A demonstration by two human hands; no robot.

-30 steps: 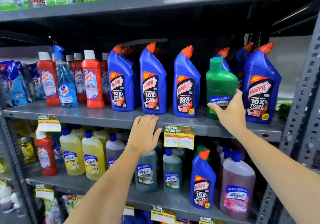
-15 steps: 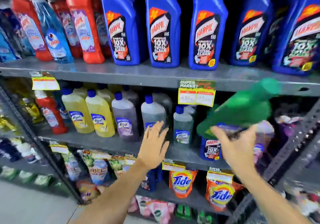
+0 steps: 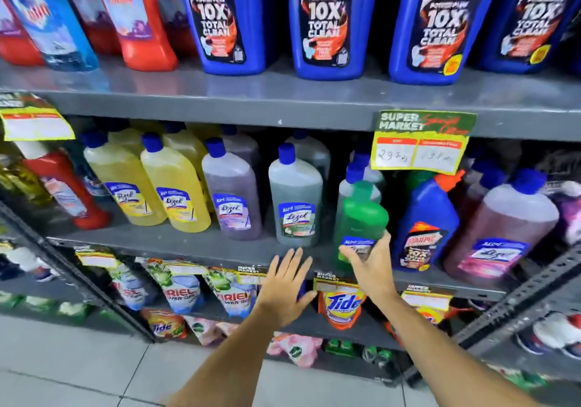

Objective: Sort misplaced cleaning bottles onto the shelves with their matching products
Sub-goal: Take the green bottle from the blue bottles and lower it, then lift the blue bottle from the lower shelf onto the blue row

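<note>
Green bottle (image 3: 361, 218) now upright, right hand (image 3: 371, 265) grip; left hand (image 3: 287, 284) splayed.

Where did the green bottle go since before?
The right hand took the green bottle off the Harpic shelf and brought it down, upright, to the Lizol shelf. The left hand, open, dropped too. Other bottles stayed put.

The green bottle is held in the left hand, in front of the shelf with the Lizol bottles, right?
Not quite. The head view shows the right hand holding the green bottle; the left hand is open and empty. The rest is right: it is in front of the shelf with the Lizol bottles.
</note>
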